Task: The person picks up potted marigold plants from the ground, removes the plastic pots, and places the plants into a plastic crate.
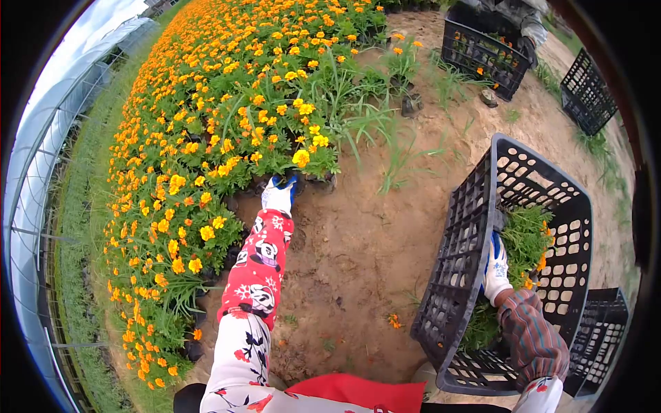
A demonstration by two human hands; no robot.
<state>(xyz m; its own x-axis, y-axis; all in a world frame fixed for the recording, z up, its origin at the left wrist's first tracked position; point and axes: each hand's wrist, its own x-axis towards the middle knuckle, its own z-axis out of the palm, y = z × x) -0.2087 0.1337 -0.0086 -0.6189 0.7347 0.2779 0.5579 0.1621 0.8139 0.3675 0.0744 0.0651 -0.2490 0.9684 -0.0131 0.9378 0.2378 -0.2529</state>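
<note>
My left hand (279,196), in a white glove with blue fingers, reaches to the near edge of the marigold bed. Its fingers curl at the base of a potted marigold (303,155) with yellow-orange blooms; leaves partly hide the grip. Inside a black plastic crate (458,241), tilted in the fisheye view, is my right hand (497,268), gloved alike. Its fingers close at the dark pot of a green marigold plant (527,237) lying in the crate. More foliage (480,327) shows below that wrist.
Dense rows of orange marigolds (227,89) spread to the left and back. Another person's gloved hand (527,49) holds a crate (482,58) with plants. More crates stand at right (589,93) and lower right (599,337). A fallen bloom (394,321) lies on the soil.
</note>
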